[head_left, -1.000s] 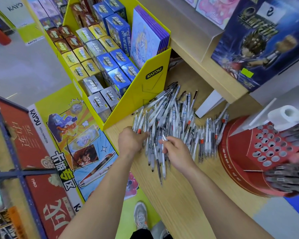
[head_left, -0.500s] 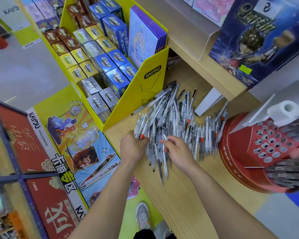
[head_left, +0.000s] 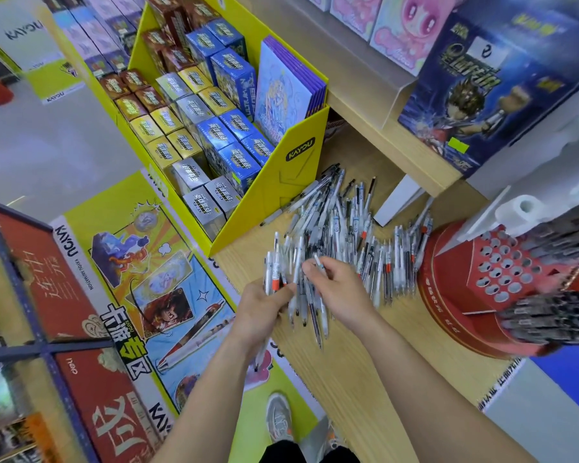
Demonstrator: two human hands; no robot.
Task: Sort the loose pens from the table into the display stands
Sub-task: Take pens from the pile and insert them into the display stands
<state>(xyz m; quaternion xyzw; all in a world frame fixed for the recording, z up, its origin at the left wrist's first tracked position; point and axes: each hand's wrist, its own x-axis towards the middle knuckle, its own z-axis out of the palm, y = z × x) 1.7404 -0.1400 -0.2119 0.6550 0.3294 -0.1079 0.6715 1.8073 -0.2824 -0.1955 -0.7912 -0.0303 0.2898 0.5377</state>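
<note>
Light wood is the surface of the table (head_left: 365, 379), and on it lies a wide heap of loose pens (head_left: 348, 225), most of them white or clear, some with red or black parts. The heap reaches from the side of a yellow cardboard display (head_left: 281, 195) on the left up to a red display stand (head_left: 455, 295) on the right; the outermost pens lie just beside the round base of the stand.

The left hand (head_left: 259, 312) has its fingers curled round a bundle of pens (head_left: 274, 272), which stand up out of the fist, and one tip shows below the wrist. The right hand (head_left: 343, 290) is close beside it, over the near edge of the heap, and pinches one white pen (head_left: 319, 262) between thumb and forefinger.

The red display stand has many round holes in its sloped face, and dark pens (head_left: 549, 315) stick out of its lower tier toward the right.

In the yellow cardboard display stand small boxes (head_left: 214, 128) in rows of brown, gold, blue and silver, and beside them purple-edged booklets (head_left: 288, 88). A wooden shelf (head_left: 398, 145) runs above the heap. Below, on the floor, a grey sneaker (head_left: 278, 419) is seen.
</note>
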